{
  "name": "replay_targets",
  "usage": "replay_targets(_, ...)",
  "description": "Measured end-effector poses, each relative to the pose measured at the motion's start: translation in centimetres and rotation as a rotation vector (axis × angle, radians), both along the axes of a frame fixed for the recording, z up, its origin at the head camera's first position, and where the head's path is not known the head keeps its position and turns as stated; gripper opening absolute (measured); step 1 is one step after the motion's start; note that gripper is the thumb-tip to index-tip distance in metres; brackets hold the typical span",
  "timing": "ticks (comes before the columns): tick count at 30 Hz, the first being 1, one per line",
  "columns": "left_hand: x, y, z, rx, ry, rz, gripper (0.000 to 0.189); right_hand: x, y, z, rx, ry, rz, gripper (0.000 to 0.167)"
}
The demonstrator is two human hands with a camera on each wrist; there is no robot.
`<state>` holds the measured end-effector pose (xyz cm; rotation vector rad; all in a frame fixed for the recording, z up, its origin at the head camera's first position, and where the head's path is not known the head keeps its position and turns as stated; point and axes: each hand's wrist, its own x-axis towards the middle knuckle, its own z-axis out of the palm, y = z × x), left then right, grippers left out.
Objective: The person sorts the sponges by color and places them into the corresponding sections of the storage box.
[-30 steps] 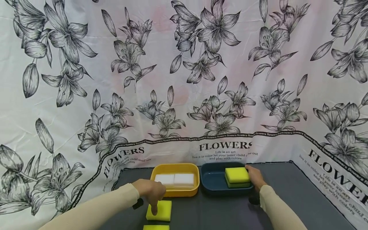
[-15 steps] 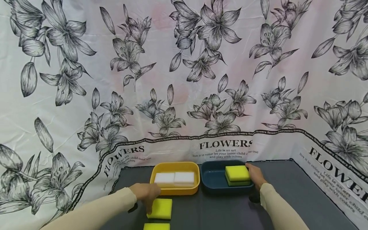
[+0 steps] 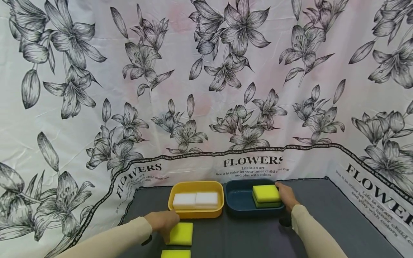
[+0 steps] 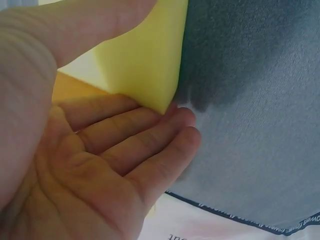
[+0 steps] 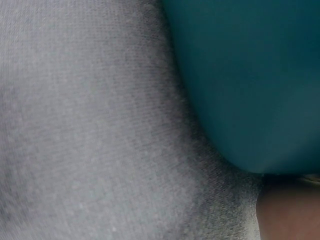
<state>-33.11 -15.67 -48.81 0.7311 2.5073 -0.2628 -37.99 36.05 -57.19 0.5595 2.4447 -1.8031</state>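
Observation:
My left hand (image 3: 164,224) is at the left edge of a yellow sponge (image 3: 181,233) lying on the grey table. In the left wrist view its thumb stretches over the sponge (image 4: 145,55), and the nearly straight fingers (image 4: 150,145) lie along the lower corner. My right hand (image 3: 287,196) is at the right rim of a dark blue plastic tray (image 3: 240,211), its fingers mostly hidden. Inside that tray, on the right, two yellow-and-green sponges (image 3: 266,194) are stacked. The right wrist view shows mainly the tray's outer wall (image 5: 250,85) and some skin below it.
A yellow plastic tray (image 3: 200,214) with two white sponges (image 3: 195,200) stands left of the blue one. Another yellow sponge (image 3: 175,254) lies at the bottom edge of the head view. A white flowered curtain (image 3: 200,118) hangs behind and beside the table (image 3: 238,236).
My left hand has gone from over the yellow sponge to its left edge, uncovering more of it. My right hand has stayed at the blue tray's rim.

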Motion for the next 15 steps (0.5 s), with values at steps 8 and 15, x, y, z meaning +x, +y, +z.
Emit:
replay_targets(8, 0.43, 0.08, -0.76, 0.001, 0.046, 0.010, 0.038, -0.19, 0.22, -0.30, 0.026, 0.017, 0.038, 0.082)
replay_targets(15, 0.24, 0.22, -0.58, -0.008, 0.033, 0.020, 0.035, 0.11, 0.08, -0.13, 0.023, 0.013, 0.019, 0.083)
